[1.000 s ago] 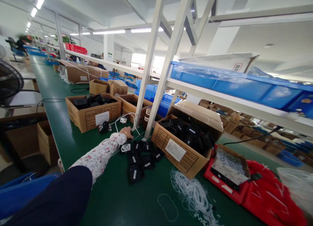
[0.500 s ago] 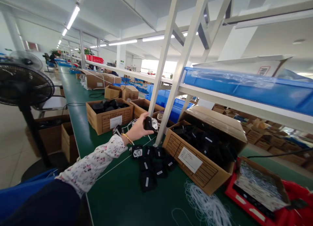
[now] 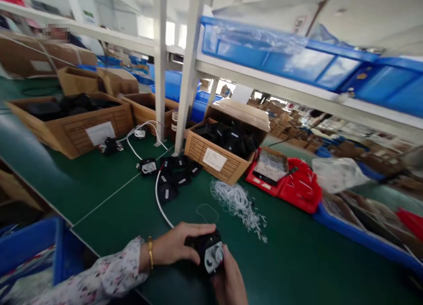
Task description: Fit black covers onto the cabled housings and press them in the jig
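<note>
Near the front of the green table, a small black housing with a silver metal plate is between my two hands. My left hand grips its left side and top, the fingers stretched over it. My right hand closes on its lower right side. A white cable with a reddish end runs from behind my left hand toward several black square pieces with pale labels. Beside those lies a similar black part with a silver plate.
A carton of black parts stands beyond, with a bundle of white cords before it. Red bins lie to the right. Another carton is at the left, a blue crate at the lower left. Shelf posts rise behind.
The view has swung right and down. My left hand has come back from beside the shelf posts with the black housing, and my right hand has come into view, now also holding it.
</note>
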A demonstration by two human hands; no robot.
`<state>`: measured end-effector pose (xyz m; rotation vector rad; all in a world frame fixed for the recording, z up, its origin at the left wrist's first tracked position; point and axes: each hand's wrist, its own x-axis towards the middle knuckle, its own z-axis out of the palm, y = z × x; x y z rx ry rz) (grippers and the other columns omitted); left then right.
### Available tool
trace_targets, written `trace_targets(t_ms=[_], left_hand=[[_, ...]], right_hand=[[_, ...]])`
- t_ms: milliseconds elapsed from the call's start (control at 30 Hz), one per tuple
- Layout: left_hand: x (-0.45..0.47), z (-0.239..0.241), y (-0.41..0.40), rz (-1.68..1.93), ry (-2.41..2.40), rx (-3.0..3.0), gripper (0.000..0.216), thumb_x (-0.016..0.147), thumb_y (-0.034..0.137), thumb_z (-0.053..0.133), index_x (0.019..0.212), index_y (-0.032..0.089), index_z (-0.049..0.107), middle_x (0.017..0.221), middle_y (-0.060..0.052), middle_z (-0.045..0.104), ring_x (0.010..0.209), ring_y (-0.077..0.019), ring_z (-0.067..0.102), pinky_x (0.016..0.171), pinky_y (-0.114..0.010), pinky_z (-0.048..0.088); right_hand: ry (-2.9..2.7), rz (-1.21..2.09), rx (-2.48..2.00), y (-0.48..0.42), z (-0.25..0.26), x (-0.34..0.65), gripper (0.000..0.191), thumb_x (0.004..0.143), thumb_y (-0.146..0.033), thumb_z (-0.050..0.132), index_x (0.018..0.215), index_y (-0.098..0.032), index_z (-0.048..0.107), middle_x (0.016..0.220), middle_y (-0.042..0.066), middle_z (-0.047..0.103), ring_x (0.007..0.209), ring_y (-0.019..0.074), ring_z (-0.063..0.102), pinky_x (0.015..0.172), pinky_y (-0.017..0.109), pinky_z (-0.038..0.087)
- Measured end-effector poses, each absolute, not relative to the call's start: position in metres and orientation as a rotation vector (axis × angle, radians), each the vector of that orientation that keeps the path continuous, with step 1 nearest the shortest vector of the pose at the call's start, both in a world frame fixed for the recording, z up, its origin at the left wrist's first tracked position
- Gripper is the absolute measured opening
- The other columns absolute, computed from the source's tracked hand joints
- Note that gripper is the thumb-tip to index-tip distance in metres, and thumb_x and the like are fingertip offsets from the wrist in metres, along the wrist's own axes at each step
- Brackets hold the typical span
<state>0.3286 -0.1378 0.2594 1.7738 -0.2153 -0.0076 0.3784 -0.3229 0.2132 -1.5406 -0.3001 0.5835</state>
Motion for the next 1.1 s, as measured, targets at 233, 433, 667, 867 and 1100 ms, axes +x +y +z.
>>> trace_targets(t_ms=[233, 433, 667, 867, 1100], left_hand=[[0.313, 0.213, -0.169, 0.089, 0.087, 1.942, 0.106, 0.048, 0.029, 0.082, 0.135, 0.024, 0.022, 0.134, -0.011, 0.042, 0.121, -0.0298, 0.042, 0.103, -0.043, 0.033], [0.319, 0.211, -0.171, 0.066, 0.118, 1.879, 0.078, 0.057, 0.015, 0.074, 0.12, 0.025, 0.03, 0.117, -0.005, 0.05, 0.106, -0.0226, 0.052, 0.091, -0.034, 0.043], [0.315, 0.206, -0.162, 0.018, 0.031, 1.878, 0.079, 0.057, 0.018, 0.077, 0.12, 0.027, 0.03, 0.117, -0.002, 0.049, 0.109, -0.0215, 0.049, 0.094, -0.031, 0.04], [0.317, 0.209, -0.159, 0.01, 0.054, 1.837, 0.08, 0.056, 0.022, 0.079, 0.12, 0.026, 0.032, 0.116, -0.004, 0.051, 0.106, -0.0212, 0.052, 0.091, -0.03, 0.042], [0.317, 0.203, -0.156, 0.038, 0.046, 1.862, 0.087, 0.057, 0.026, 0.079, 0.127, 0.025, 0.028, 0.126, -0.007, 0.046, 0.116, -0.0249, 0.045, 0.1, -0.037, 0.035]], right_hand=[[0.107, 0.701, -0.978, -0.307, 0.213, 0.357, 0.047, 0.079, -0.054, 0.055, 0.106, -0.016, 0.056, 0.11, 0.01, 0.06, 0.104, 0.0237, 0.055, 0.074, 0.03, 0.05], [-0.321, 0.583, -1.67, -0.327, 0.223, 0.425, 0.031, 0.082, -0.044, 0.053, 0.092, -0.016, 0.058, 0.08, 0.005, 0.061, 0.067, 0.0161, 0.057, 0.058, 0.027, 0.045], [-0.856, 0.2, -2.534, -0.267, 0.23, 0.509, 0.007, 0.07, -0.017, 0.066, 0.067, -0.018, 0.06, 0.077, 0.004, 0.057, 0.081, 0.0202, 0.051, 0.071, 0.031, 0.04], [-1.042, 0.203, -2.64, -0.221, 0.22, 0.512, 0.027, 0.06, -0.019, 0.078, 0.08, -0.016, 0.061, 0.089, 0.01, 0.053, 0.092, 0.0271, 0.044, 0.073, 0.036, 0.036], [-1.57, 0.38, -2.365, -0.203, 0.214, 0.526, 0.02, 0.066, -0.016, 0.075, 0.064, -0.02, 0.056, 0.08, 0.0, 0.052, 0.086, 0.0178, 0.043, 0.074, 0.027, 0.032]])
